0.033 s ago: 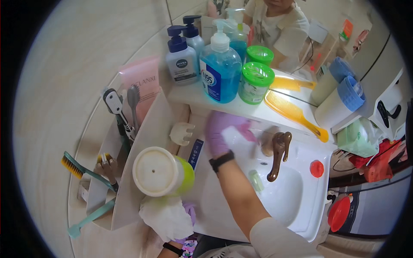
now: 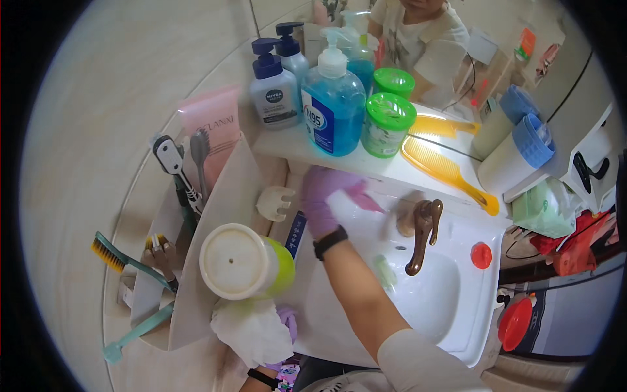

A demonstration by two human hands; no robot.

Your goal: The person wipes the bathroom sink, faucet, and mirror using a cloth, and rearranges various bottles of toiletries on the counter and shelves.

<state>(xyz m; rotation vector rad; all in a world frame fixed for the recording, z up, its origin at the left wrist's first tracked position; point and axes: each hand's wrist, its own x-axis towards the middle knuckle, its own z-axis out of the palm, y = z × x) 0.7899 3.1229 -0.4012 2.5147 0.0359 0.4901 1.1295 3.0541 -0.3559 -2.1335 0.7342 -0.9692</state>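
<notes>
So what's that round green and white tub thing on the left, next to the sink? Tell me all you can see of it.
The green tub is a plastic-looking cylinder with a lime-green body and a flat, round, cream-white lid that has a small hole at its centre. The lid is on and faces the camera. It stands at the left edge of the white sink. The left hand, in a purple glove and bunched in a white cloth, is just below it and seems to touch its base; the grip itself is hidden.

The purple-gloved right hand (image 2: 324, 196) is reaching forward, palm down, its bare forearm stretching out straight. The purple-gloved left hand (image 2: 285, 325) is staying low, mostly hidden.
</notes>
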